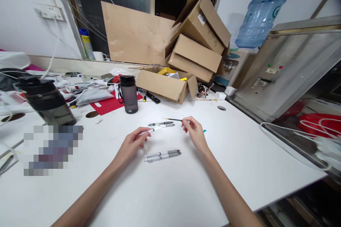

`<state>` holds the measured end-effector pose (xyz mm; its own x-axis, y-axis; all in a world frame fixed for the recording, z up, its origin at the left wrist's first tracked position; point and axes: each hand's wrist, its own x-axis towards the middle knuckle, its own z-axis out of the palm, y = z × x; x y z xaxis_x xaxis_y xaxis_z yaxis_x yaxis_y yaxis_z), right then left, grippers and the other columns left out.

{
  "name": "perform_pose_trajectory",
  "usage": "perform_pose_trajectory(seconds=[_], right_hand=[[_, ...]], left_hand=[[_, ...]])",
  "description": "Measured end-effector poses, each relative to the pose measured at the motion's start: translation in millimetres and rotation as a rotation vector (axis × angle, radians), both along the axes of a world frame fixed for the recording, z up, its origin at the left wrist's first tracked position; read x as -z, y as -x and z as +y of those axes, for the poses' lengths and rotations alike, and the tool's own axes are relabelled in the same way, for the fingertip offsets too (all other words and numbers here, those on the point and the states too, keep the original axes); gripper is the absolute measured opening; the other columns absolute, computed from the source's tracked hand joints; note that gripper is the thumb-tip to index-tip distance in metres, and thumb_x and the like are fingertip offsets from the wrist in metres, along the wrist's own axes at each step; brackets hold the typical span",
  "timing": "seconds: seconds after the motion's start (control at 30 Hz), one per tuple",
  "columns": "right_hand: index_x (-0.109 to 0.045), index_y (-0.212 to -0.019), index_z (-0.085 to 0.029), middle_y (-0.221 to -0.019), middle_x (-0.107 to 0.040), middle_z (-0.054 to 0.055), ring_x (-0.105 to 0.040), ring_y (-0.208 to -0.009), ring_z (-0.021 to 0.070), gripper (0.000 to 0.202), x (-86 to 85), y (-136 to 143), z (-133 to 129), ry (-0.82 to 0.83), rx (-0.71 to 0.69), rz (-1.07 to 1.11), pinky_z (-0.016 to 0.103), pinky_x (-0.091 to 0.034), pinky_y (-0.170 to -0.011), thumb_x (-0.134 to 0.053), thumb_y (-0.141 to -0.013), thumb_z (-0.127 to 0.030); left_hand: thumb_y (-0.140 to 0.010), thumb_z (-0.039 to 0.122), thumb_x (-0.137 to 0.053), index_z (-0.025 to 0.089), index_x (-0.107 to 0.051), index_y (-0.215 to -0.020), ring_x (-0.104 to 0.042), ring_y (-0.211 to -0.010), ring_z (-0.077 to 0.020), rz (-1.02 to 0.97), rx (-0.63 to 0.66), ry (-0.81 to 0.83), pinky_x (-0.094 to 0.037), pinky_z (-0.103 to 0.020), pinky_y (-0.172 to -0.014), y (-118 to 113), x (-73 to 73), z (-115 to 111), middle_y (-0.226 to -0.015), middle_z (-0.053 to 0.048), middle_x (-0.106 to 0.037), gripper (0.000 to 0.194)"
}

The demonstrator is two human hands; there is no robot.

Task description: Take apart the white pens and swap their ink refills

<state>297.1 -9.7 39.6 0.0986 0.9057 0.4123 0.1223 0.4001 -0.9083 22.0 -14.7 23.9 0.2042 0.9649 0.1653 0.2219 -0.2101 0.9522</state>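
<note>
My left hand [137, 139] is closed on a white pen barrel [157, 128] that points up and to the right. Between the fingers of my right hand [193, 129] is a thin black refill [174, 119] with a yellow part near its left tip. Something small and whitish also shows under those right fingers, too small to name. Just beyond my left hand lies a dark clear pen part [157, 123]. Nearer to me, between my forearms, pens [163, 155] with clear and grey ends lie side by side on the white table [170, 191].
A dark bottle [129, 95] and an open cardboard box [162, 83] stand behind my hands. A larger bottle [48, 101] is at the left, near cables and a red folder [106, 105]. A metal cabinet [285, 71] borders the table's right edge.
</note>
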Motion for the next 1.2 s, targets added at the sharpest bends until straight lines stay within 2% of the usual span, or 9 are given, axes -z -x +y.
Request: perform_pose_trajectory(seconds=[0.17,0.6,0.83,1.0,1.2], right_hand=[[-0.068,-0.097,-0.023,-0.084,-0.065,0.002,-0.056,-0.068,0.0163,0.024,2.2,0.8,-0.8,0.026,-0.008,-0.016,0.029,-0.048,-0.063,-0.068,-0.087,-0.045],[-0.064,-0.089,-0.022,-0.079,-0.063,0.001,-0.054,-0.066,0.0153,0.025,1.3,-0.5,-0.9,0.044,-0.039,0.014,0.028,-0.046,-0.064,-0.067,-0.089,-0.046],[-0.065,-0.087,-0.021,-0.078,-0.064,0.001,-0.056,-0.068,0.0161,0.026,0.7,3.3,-4.5,0.068,-0.035,-0.055,0.028,-0.045,-0.067,-0.066,-0.090,-0.047],[-0.068,-0.094,-0.021,-0.080,-0.066,0.001,-0.057,-0.071,0.0161,0.024,6.1,14.3,-7.4,0.080,-0.087,-0.107,0.028,-0.044,-0.068,-0.065,-0.091,-0.044],[-0.066,-0.092,-0.021,-0.077,-0.064,0.001,-0.055,-0.069,0.0156,0.025,15.4,24.9,-8.3,0.118,-0.151,-0.089,0.027,-0.043,-0.066,-0.064,-0.092,-0.046]], left_hand=[[-0.091,0.053,-0.061,0.025,-0.072,-0.111,-0.063,-0.085,-0.0206,-0.038,-0.034,0.012,-0.051,-0.027,-0.069,0.6,-0.6,1.4,-0.101,-0.007,-0.071,0.036],[-0.093,0.052,-0.060,0.024,-0.070,-0.112,-0.059,-0.086,-0.0197,-0.066,-0.016,0.046,-0.050,-0.026,-0.069,0.6,0.3,1.8,-0.103,-0.006,-0.068,0.035],[-0.093,0.052,-0.060,0.024,-0.071,-0.113,-0.061,-0.085,-0.0197,-0.044,0.013,0.027,-0.049,-0.026,-0.069,-0.5,1.8,2.3,-0.101,-0.006,-0.069,0.037],[-0.089,0.050,-0.064,0.022,-0.074,-0.111,-0.061,-0.079,-0.0193,-0.010,0.030,0.010,-0.050,-0.027,-0.068,-4.1,-6.3,-2.5,-0.098,-0.006,-0.071,0.037],[-0.091,0.047,-0.063,0.023,-0.074,-0.111,-0.064,-0.087,-0.0220,0.048,0.064,0.002,-0.049,-0.027,-0.071,-6.1,-6.2,-3.5,-0.101,-0.005,-0.073,0.033]])
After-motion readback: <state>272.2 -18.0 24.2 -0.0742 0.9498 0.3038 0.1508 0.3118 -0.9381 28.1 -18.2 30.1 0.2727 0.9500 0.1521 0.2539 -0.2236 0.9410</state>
